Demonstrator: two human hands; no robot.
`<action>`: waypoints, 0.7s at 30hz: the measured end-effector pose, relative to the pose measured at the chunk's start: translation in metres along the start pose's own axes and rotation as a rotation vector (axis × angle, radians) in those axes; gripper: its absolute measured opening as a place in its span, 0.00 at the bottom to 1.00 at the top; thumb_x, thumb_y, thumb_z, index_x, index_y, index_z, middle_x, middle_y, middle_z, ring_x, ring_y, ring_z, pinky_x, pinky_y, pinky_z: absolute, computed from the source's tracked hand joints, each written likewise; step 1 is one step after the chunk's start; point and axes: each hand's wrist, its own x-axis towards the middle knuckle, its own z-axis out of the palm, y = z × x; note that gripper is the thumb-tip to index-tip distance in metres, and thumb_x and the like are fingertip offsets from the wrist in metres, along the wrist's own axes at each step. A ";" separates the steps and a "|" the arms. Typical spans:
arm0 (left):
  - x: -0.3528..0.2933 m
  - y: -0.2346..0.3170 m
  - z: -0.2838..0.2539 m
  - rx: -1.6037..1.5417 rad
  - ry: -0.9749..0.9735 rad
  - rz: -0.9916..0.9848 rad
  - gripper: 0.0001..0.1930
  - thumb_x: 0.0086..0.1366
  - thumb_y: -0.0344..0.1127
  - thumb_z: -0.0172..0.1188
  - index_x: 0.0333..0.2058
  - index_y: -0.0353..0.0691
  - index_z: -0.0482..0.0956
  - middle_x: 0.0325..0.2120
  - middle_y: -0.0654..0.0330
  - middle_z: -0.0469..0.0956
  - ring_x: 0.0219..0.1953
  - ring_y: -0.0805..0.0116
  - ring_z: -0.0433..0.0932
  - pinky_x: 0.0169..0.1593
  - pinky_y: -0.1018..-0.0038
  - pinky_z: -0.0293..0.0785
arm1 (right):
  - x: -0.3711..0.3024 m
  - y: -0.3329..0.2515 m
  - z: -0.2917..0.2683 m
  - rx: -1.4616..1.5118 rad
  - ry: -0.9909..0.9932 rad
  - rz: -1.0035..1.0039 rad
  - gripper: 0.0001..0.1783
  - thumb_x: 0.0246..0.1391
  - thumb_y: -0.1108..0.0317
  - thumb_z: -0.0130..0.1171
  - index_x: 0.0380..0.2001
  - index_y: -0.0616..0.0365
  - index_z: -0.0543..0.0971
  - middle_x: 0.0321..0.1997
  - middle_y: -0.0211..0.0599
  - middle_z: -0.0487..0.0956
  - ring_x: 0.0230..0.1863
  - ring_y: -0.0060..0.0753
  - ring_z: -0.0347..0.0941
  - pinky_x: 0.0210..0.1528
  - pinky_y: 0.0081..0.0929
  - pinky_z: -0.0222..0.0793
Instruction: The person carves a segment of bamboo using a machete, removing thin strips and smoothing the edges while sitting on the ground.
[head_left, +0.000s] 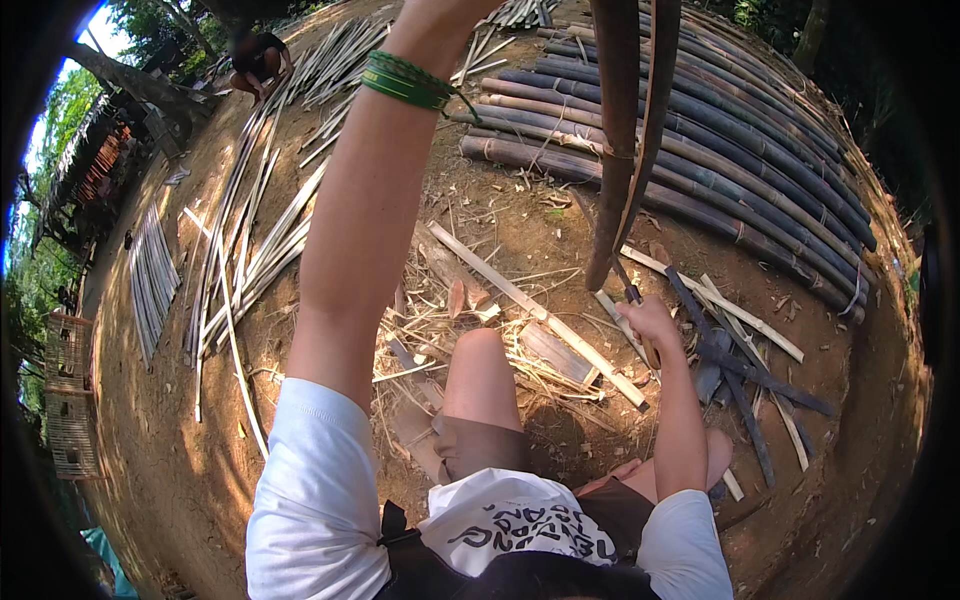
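My left arm (pixel 350 220), with green bands at the wrist, reaches up past the top edge. Only the base of my left hand (pixel 455 12) shows there; its fingers are cut off. My right hand (pixel 650 325) is closed round the handle of a knife (pixel 632 293), whose dark blade is partly hidden by bamboo. Just above that hand, two long dark bamboo pieces (pixel 612 130) come down from the top edge side by side, with a narrow gap between them. Whether the blade touches them I cannot tell. A pale bamboo strip (pixel 540 312) lies on the ground before my knee.
Whole bamboo poles (pixel 700 165) lie in rows at the far right. Long split strips (pixel 240 250) spread over the left ground. Dark and pale offcuts (pixel 745 365) lie beside my right arm, and shavings (pixel 430 335) near my knee. Another person (pixel 258 62) crouches at the far left.
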 end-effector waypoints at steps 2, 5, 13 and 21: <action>-0.001 -0.016 0.020 -0.196 0.088 0.094 0.04 0.67 0.31 0.49 0.35 0.36 0.70 0.27 0.68 0.68 0.31 0.80 0.65 0.36 0.80 0.63 | 0.000 0.025 0.008 0.017 0.077 0.033 0.22 0.48 0.53 0.65 0.28 0.67 0.79 0.22 0.45 0.79 0.24 0.35 0.79 0.27 0.35 0.71; 0.008 -0.001 0.039 -0.091 0.434 0.217 0.12 0.69 0.36 0.48 0.26 0.36 0.67 0.21 0.64 0.64 0.27 0.75 0.62 0.32 0.74 0.61 | 0.011 0.028 0.029 0.030 0.128 0.026 0.23 0.48 0.52 0.65 0.26 0.67 0.78 0.21 0.44 0.79 0.23 0.35 0.78 0.28 0.36 0.71; 0.024 -0.009 0.049 0.001 0.512 0.104 0.28 0.74 0.58 0.36 0.19 0.46 0.59 0.13 0.71 0.56 0.16 0.79 0.56 0.21 0.76 0.54 | 0.022 0.026 0.036 0.273 -0.093 0.075 0.18 0.49 0.60 0.68 0.23 0.58 0.70 0.17 0.30 0.72 0.16 0.29 0.70 0.21 0.30 0.67; 0.026 -0.015 0.068 -0.255 0.573 0.035 0.23 0.74 0.54 0.39 0.21 0.49 0.63 0.13 0.74 0.58 0.13 0.83 0.56 0.16 0.82 0.51 | 0.061 0.116 0.017 1.027 -0.845 0.313 0.20 0.62 0.59 0.57 0.20 0.44 0.61 0.13 0.14 0.56 0.13 0.14 0.50 0.20 0.19 0.55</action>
